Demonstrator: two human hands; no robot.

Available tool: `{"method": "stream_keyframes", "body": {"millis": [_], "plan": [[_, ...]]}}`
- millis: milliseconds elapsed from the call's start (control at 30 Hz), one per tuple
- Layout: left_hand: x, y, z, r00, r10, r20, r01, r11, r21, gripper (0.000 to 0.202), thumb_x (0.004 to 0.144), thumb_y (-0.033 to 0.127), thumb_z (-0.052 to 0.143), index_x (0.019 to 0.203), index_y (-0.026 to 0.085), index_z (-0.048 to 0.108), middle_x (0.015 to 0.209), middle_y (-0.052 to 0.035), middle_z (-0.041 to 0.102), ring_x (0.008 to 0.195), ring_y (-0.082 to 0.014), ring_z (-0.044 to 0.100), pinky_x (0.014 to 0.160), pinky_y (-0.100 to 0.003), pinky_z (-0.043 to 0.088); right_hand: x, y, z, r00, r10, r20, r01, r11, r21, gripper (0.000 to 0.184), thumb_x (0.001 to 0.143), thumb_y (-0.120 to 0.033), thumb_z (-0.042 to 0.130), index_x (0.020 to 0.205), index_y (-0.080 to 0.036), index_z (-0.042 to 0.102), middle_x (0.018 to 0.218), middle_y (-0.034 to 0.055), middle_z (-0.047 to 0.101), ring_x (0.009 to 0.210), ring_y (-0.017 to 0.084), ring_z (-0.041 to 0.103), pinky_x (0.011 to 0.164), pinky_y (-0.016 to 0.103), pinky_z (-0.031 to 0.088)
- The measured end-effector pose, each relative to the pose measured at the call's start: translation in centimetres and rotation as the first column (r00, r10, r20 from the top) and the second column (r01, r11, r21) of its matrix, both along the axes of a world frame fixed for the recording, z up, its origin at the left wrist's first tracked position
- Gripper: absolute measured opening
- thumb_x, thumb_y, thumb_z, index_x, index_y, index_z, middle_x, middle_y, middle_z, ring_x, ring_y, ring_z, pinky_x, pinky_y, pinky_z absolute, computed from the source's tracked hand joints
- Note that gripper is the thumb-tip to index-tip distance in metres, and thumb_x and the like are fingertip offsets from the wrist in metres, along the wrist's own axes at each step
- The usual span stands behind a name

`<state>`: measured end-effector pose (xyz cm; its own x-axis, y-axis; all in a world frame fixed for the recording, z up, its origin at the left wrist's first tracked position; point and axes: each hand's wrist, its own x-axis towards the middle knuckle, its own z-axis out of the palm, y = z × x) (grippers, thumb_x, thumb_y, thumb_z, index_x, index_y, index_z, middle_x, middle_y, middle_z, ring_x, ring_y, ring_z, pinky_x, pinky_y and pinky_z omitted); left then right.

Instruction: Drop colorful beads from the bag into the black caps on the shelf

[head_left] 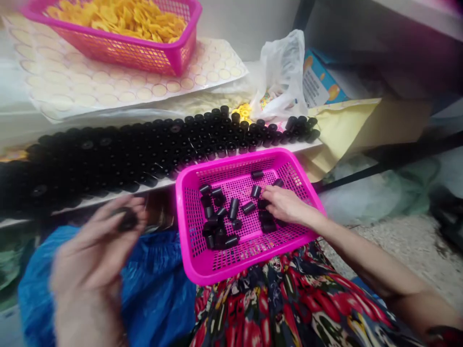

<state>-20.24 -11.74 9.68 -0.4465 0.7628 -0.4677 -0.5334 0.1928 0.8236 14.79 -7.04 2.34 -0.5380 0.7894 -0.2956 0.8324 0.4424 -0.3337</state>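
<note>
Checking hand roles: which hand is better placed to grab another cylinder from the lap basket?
Right hand, likely: it rests among the cylinders in the pink basket; left hand holds one outside.

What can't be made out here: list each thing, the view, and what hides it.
Head view: left hand is motion-blurred; the small black piece at its fingertips has no clear shape.
Head view: right hand covers black cylinders in the near pink basket; whether it grips one is hidden.
Head view: far pink basket of yellow pieces is cut off by the top edge.
Head view: blue box print is too small, partly behind a plastic bag.
</note>
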Motion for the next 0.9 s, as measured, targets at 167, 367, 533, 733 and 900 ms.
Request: {"method": "stream_keyframes", "body": {"millis": [167,367,533,733,900], "plan": [[10.5,0.7,-1.4,0.946,-0.214,0.244,0.236,0.97,-0.062,0.014,0.078,0.004,0.053,0.079,0.005,0.067,0.088,-0.015,0.069,0.087,-0.0201,0.067,0.077,-0.025,0.059,-1.6,0.5,-1.4,0.978,0.171,0.117,-0.184,0.977,0.112,0.02,0.077,-0.006,0.045,0.084,-0.011,0.063,0.091,0.0157,0.063,0.086,0.025,0.055,0.07,0.035,0.04],[15.0,1.0,-2.7,0.83,-0.305,0.467,0.368,0.929,-0.049,0.019,0.087,0.025,0.059,0.074,0.011,0.062,0.083,-0.0092,0.066,0.079,-0.0163,0.067,0.072,-0.028,0.058,0.4,0.1,1.1,0.94,0.05,-0.338,-0.033,0.998,0.056,0.024,0.08,-0.014,0.052,0.103,-0.016,0.058,0.096,0.0092,0.062,0.09,0.023,0.052,0.077,0.037,0.042],[17.5,1.2,-3.0,0.795,-0.372,0.479,0.439,0.898,-0.031,0.026,0.086,0.036,0.059,0.074,0.013,0.061,0.077,-0.0053,0.065,0.062,-0.0101,0.06,0.051,-0.019,0.051,0.6,-2.6,3.8,0.585,-0.244,-0.773,-0.007,0.952,-0.306,0.034,0.085,-0.02,0.054,0.119,-0.021,0.052,0.108,0.0036,0.061,0.094,0.016,0.057,0.083,0.033,0.047],[19.7,1.0,-3.7,0.845,-0.45,0.289,0.459,0.888,0.038,0.027,0.072,0.038,0.074,0.075,0.013,0.063,0.074,-0.002,0.064,0.058,-0.0073,0.055,0.045,-0.015,0.04,0.2,-4.3,3.1,0.501,-0.327,-0.801,0.166,0.945,-0.282,0.033,0.077,-0.023,0.067,0.109,-0.018,0.059,0.096,0.0031,0.063,0.085,0.015,0.059,0.079,0.032,0.049],[20.2,0.3,-4.1,0.906,-0.415,0.087,0.413,0.91,0.045,0.03,0.063,0.034,0.081,0.077,0.013,0.065,0.073,-0.0011,0.065,0.066,-0.0086,0.058,0.053,-0.016,0.04,0.8,-4.3,2.2,0.472,-0.281,-0.836,0.189,0.958,-0.216,0.034,0.078,-0.022,0.068,0.111,-0.019,0.061,0.098,0.0038,0.064,0.088,0.015,0.06,0.081,0.033,0.05]]}}
